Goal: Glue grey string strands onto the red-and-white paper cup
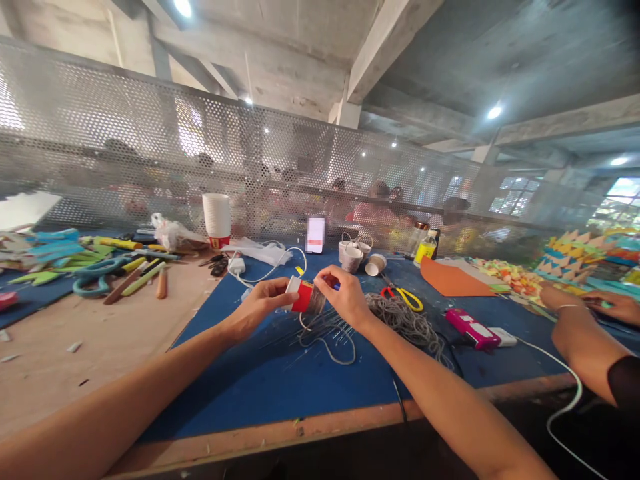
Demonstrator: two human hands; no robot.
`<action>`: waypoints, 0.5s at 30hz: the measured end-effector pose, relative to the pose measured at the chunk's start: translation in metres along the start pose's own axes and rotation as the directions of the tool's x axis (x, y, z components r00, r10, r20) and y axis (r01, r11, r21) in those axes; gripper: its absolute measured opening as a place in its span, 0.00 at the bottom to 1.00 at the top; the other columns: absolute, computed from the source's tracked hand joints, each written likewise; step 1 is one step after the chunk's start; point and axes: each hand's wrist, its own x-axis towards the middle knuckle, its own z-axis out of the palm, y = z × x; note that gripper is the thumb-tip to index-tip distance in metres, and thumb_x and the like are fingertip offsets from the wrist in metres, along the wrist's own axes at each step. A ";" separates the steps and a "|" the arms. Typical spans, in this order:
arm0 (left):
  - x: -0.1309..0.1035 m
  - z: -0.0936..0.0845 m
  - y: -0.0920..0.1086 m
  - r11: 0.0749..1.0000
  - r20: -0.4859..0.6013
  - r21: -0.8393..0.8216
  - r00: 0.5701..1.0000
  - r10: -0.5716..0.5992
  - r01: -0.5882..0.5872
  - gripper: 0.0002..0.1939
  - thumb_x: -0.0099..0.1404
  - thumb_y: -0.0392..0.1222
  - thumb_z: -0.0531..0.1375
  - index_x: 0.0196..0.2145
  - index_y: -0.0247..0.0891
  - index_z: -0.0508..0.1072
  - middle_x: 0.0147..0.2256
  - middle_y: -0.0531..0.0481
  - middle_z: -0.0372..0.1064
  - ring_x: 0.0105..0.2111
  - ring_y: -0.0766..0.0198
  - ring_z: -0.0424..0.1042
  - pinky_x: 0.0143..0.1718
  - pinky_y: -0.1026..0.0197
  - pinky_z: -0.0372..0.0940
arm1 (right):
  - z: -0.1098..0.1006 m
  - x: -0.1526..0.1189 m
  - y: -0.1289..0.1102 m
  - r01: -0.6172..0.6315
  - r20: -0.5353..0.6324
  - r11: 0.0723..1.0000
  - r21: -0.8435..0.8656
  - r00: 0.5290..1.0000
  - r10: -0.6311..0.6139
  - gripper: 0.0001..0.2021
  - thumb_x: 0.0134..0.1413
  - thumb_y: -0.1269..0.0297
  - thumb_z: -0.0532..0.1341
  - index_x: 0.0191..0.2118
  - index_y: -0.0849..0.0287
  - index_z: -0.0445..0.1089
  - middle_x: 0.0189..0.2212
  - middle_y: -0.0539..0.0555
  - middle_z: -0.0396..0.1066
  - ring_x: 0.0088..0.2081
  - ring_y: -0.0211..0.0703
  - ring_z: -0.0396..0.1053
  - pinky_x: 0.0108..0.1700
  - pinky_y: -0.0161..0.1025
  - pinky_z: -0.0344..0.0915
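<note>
My left hand grips the white rim end of a red and white paper cup, which lies tilted on its side above the blue mat. Grey cord is wound round the cup's other end. My right hand is closed at that end, its fingertips pinched on the grey cord. A loop of the cord hangs down onto the mat. To the right of my right hand lies a tangled heap of grey cord, with yellow-handled scissors behind it.
Stacked cups, a phone and cord-wrapped cups stand at the back. Scissors and tools lie left. Orange paper, a glue bottle and a magenta device are right. Another person's hands are at far right.
</note>
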 end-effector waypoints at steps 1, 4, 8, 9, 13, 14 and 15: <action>0.000 -0.001 -0.001 1.000 0.003 0.004 1.000 0.005 -0.005 0.14 0.64 0.50 0.69 0.42 0.38 0.83 0.38 0.47 0.81 0.36 0.59 0.75 0.43 0.57 0.66 | 0.000 0.000 0.000 0.002 -0.001 1.000 0.004 1.000 -0.002 0.06 0.63 0.63 0.62 0.33 0.55 0.73 0.27 0.48 0.72 0.30 0.40 0.68 0.38 0.37 0.66; 0.001 -0.003 -0.003 1.000 0.015 0.004 1.000 0.009 -0.009 0.14 0.65 0.49 0.69 0.42 0.38 0.83 0.38 0.48 0.81 0.36 0.59 0.74 0.43 0.58 0.65 | 0.000 0.000 0.000 0.006 -0.006 1.000 0.003 1.000 -0.006 0.07 0.63 0.63 0.62 0.33 0.55 0.73 0.27 0.48 0.71 0.30 0.40 0.68 0.38 0.37 0.66; 0.001 -0.003 -0.004 1.000 0.010 -0.006 1.000 -0.002 0.002 0.14 0.64 0.50 0.69 0.42 0.38 0.83 0.38 0.48 0.81 0.36 0.58 0.75 0.43 0.58 0.66 | 0.000 0.000 0.000 -0.005 -0.001 1.000 -0.010 1.000 0.005 0.07 0.63 0.63 0.62 0.33 0.55 0.73 0.27 0.48 0.72 0.30 0.41 0.69 0.38 0.37 0.67; 0.001 -0.003 -0.004 1.000 0.008 -0.002 1.000 -0.003 0.003 0.14 0.64 0.50 0.69 0.42 0.38 0.83 0.38 0.48 0.81 0.36 0.58 0.75 0.43 0.58 0.66 | 0.000 0.000 0.000 -0.008 0.002 1.000 -0.012 1.000 0.008 0.07 0.63 0.63 0.62 0.33 0.54 0.73 0.28 0.48 0.73 0.30 0.41 0.69 0.38 0.37 0.67; -0.001 -0.001 -0.001 1.000 0.014 0.002 1.000 -0.004 0.004 0.13 0.64 0.48 0.69 0.42 0.38 0.83 0.38 0.47 0.81 0.36 0.58 0.75 0.43 0.58 0.65 | 0.000 0.000 0.000 -0.005 0.004 1.000 -0.010 1.000 0.005 0.06 0.62 0.64 0.62 0.33 0.55 0.73 0.28 0.48 0.73 0.30 0.41 0.69 0.38 0.37 0.67; -0.001 0.000 0.001 1.000 0.012 0.003 1.000 -0.006 0.006 0.13 0.64 0.48 0.69 0.42 0.38 0.83 0.38 0.47 0.81 0.36 0.58 0.75 0.42 0.58 0.65 | 0.000 -0.001 0.000 -0.005 0.005 1.000 -0.009 1.000 0.005 0.06 0.62 0.64 0.62 0.33 0.55 0.73 0.28 0.48 0.73 0.30 0.41 0.69 0.38 0.37 0.67; -0.001 0.001 0.003 1.000 0.006 0.007 1.000 -0.007 0.007 0.13 0.64 0.48 0.68 0.42 0.38 0.83 0.37 0.47 0.81 0.36 0.58 0.75 0.42 0.58 0.66 | 0.000 -0.001 0.000 -0.006 0.005 1.000 -0.010 1.000 0.006 0.06 0.62 0.64 0.62 0.33 0.54 0.73 0.27 0.48 0.73 0.30 0.41 0.69 0.38 0.37 0.67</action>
